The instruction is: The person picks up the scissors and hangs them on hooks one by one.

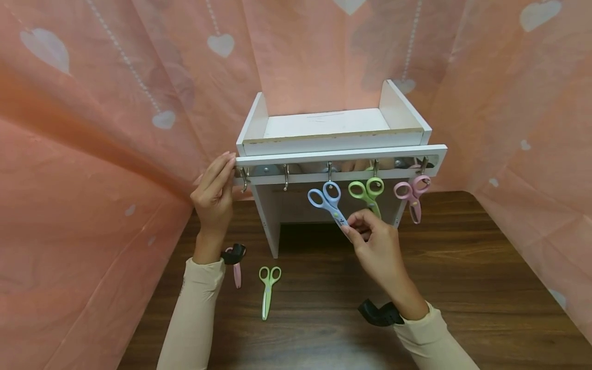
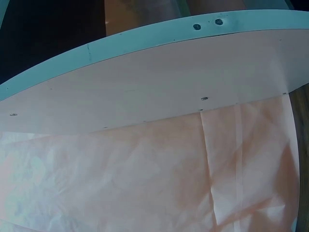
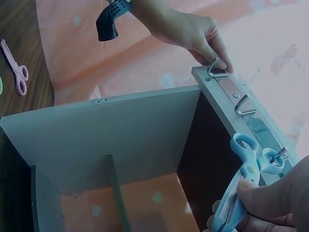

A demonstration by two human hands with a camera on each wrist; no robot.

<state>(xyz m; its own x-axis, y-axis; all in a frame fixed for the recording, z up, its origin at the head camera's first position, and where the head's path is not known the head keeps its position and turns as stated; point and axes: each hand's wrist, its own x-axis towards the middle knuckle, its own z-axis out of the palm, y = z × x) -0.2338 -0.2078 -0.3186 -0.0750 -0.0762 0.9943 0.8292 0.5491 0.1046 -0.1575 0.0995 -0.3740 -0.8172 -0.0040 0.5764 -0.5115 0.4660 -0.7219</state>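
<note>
In the head view, my right hand (image 1: 380, 253) pinches the blade end of light blue scissors (image 1: 331, 206). One of their handle loops is around the middle hook (image 1: 329, 168) of a white hook rail (image 1: 342, 154); the right wrist view also shows the hook through that loop of the blue scissors (image 3: 250, 169). My left hand (image 1: 214, 198) grips the rail's left end. Green scissors (image 1: 365, 197) and pink scissors (image 1: 415, 211) hang from the two hooks on the right. The two left hooks (image 1: 286, 177) carry nothing.
The rail runs along the front of a white shelf unit (image 1: 273, 221) on a dark wooden table (image 1: 314, 313). Another green pair of scissors (image 1: 266, 295) and a pink pair (image 1: 237, 276), partly behind the left wrist's camera, lie on the table. Pink heart-patterned cloth (image 1: 139, 128) surrounds it.
</note>
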